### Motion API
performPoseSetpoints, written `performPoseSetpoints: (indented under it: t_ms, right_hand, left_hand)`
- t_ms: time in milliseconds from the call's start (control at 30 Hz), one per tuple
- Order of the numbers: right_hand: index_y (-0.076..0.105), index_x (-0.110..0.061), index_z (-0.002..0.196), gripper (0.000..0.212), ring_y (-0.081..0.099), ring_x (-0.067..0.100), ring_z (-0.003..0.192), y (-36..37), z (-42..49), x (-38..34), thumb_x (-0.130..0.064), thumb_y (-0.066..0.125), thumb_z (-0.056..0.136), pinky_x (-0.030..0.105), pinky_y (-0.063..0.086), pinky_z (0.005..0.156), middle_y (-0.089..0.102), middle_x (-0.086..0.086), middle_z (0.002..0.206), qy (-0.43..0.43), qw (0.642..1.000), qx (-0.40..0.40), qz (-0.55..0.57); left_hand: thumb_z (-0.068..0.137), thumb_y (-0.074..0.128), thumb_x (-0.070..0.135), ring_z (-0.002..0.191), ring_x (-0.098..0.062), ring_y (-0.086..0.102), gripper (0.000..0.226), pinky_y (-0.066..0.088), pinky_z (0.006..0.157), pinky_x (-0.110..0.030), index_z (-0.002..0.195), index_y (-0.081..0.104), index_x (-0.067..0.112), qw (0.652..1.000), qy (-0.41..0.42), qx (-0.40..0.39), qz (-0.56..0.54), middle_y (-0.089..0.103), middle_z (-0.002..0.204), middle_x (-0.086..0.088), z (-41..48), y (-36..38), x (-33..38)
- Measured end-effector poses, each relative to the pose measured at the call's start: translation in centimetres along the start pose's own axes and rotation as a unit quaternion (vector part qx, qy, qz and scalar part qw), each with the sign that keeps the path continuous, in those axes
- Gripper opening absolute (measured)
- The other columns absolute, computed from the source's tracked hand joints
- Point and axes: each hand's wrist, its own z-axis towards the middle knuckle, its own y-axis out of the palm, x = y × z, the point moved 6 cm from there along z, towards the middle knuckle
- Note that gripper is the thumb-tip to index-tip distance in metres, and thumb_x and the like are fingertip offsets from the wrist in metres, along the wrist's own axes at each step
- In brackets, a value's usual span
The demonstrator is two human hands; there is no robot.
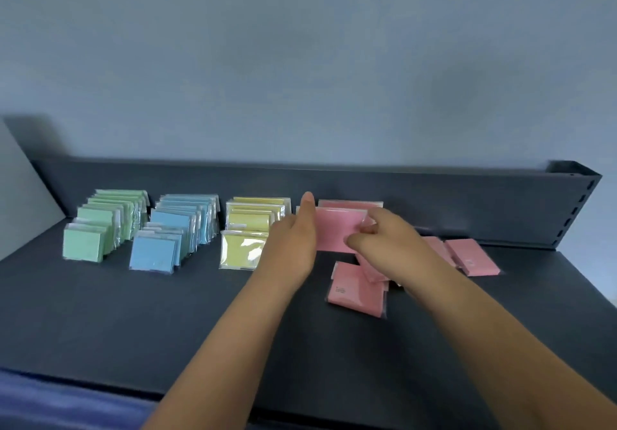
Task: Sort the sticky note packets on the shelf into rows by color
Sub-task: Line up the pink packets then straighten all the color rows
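Both hands work at the back of the shelf [167, 313]: the right hand [384, 234] pinches an upright pink packet [334, 229] by its right edge, while the left hand [295, 239], fingers straight, stands at its left side. Loose pink packets [355, 289] lie flat just in front. The yellow row [248, 229], blue row [177, 229] and green row [103, 226] stand leftward. Packets look light and stiff with slick wrap, so side edges probably give the surest hold.

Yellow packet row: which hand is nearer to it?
Left. The left hand sits at the right edge of the yellow row; the right hand is farther right, pinching a pink packet.
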Motion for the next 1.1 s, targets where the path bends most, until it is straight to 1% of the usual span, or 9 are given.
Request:
performPoseSetpoints:
  t_ms: [67,233,500,600,733,800,900,1000,1100]
  right_hand:
    - [0.061,-0.030,0.101,0.018,0.065,0.011,0.091,0.1,0.4,0.1,-0.029,0.066,0.084,0.033,0.055,0.081,0.068,-0.010,0.098,0.002,1.000,-0.016,0.000]
    - [0.057,-0.025,0.088,0.008,0.064,0.011,0.091,0.1,1.0,-0.2,-0.024,0.064,0.088,0.027,0.049,0.074,0.067,-0.004,0.098,0.003,0.999,-0.047,0.015]
    - [0.064,-0.016,0.097,0.015,0.065,0.019,0.084,-1.0,1.5,1.4,-0.026,0.062,0.086,0.032,0.048,0.069,0.068,0.004,0.093,0.028,0.999,-0.022,-0.016]
    - [0.068,-0.001,0.094,0.021,0.064,0.029,0.075,-1.7,1.6,1.5,-0.018,0.059,0.084,0.032,0.043,0.064,0.070,0.020,0.093,0.023,1.000,-0.007,-0.018]
    - [0.067,-0.002,0.098,0.023,0.061,0.026,0.077,-1.9,1.9,2.0,-0.020,0.059,0.086,0.033,0.044,0.067,0.068,0.014,0.085,0.030,0.999,-0.011,-0.021]
    - [0.066,-0.011,0.104,0.023,0.065,0.024,0.091,-2.3,1.9,2.3,-0.028,0.061,0.090,0.033,0.049,0.076,0.070,0.005,0.097,0.031,0.999,-0.012,-0.020]
    - [0.056,-0.019,0.138,0.050,0.057,0.022,0.126,-4.0,1.3,2.3,-0.045,0.059,0.096,0.033,0.042,0.090,0.061,-0.001,0.139,0.023,0.998,-0.002,-0.051]
    - [0.046,-0.031,0.153,0.062,0.039,0.015,0.146,-6.3,0.4,2.1,-0.056,0.054,0.097,0.030,0.033,0.107,0.042,-0.011,0.160,-0.007,0.994,0.011,-0.110]
    - [0.036,-0.036,0.158,0.069,0.029,0.014,0.152,-8.2,-1.0,2.4,-0.064,0.048,0.096,0.034,0.026,0.118,0.031,-0.012,0.166,-0.029,0.984,0.026,-0.173]
  left_hand:
    - [0.101,0.023,0.066,0.109,-0.027,0.059,0.064,0.041,0.091,-0.040,0.112,0.065,0.019,1.000,-0.016,0.003,0.018,0.064,0.119,-0.006,0.3,0.3,-0.2]
    - [0.092,0.021,0.074,0.136,-0.031,0.050,0.078,0.038,0.112,-0.051,0.128,0.063,0.019,0.999,-0.027,0.019,0.030,0.059,0.142,-0.008,1.3,0.3,-0.2]
    - [0.099,0.023,0.069,0.129,-0.039,0.054,0.080,0.042,0.107,-0.049,0.136,0.055,0.006,0.997,-0.021,-0.019,0.077,0.054,0.140,-0.026,1.9,3.1,-0.5]
    - [0.093,0.022,0.077,0.132,-0.039,0.053,0.093,0.042,0.106,-0.050,0.136,0.052,0.001,0.997,-0.027,-0.022,0.070,0.051,0.144,-0.026,2.3,3.8,-0.7]
    - [0.092,0.021,0.079,0.119,-0.034,0.061,0.086,0.049,0.090,-0.044,0.126,0.063,0.012,0.997,-0.014,-0.021,0.078,0.062,0.132,-0.018,3.0,3.8,-1.0]
    - [0.096,0.022,0.075,0.111,-0.029,0.062,0.078,0.041,0.072,-0.034,0.121,0.064,0.014,0.996,0.005,-0.017,0.091,0.065,0.124,-0.013,2.9,3.5,-0.9]
    - [0.101,0.030,0.066,0.097,-0.007,0.059,0.056,0.037,0.071,-0.024,0.108,0.066,0.024,0.994,0.080,0.003,0.079,0.065,0.107,0.008,1.5,2.5,0.1]
    - [0.103,0.038,0.059,0.115,-0.005,0.059,0.044,0.044,0.098,-0.030,0.117,0.069,0.030,0.973,0.207,0.024,0.097,0.067,0.121,0.016,-0.1,1.6,2.1]
    - [0.101,0.032,0.063,0.140,-0.014,0.043,0.061,0.034,0.116,-0.036,0.142,0.057,0.024,0.910,0.293,0.036,0.289,0.056,0.146,0.007,-1.3,1.8,3.2]
